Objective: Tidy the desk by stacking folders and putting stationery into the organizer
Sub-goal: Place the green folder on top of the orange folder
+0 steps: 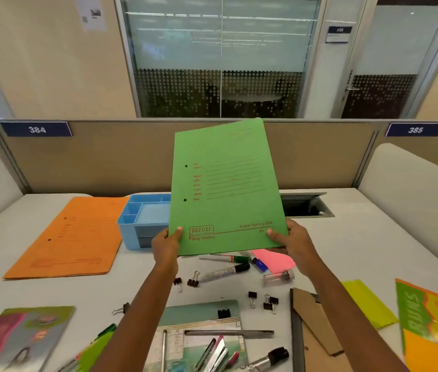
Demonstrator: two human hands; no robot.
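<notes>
I hold a green folder (pixel 225 189) upright above the middle of the desk. My left hand (pixel 165 244) grips its lower left corner and my right hand (pixel 293 242) grips its lower right corner, thumbs on the front. An orange folder (pixel 72 237) lies flat at the left. The blue organizer (pixel 142 218) stands behind the green folder, partly hidden by it. Markers (pixel 225 271), binder clips (pixel 270 302) and pens (pixel 228 332) are scattered on the desk below my hands.
A pink sticky pad (pixel 275 260) lies under the green folder's lower edge. Colourful booklets lie at the near left (pixel 21 336) and near right (pixel 432 326), with a cardboard piece (pixel 314 320) and yellow-green sheets (pixel 368 304). A cable hatch (pixel 306 205) opens at the back. Partition walls enclose the desk.
</notes>
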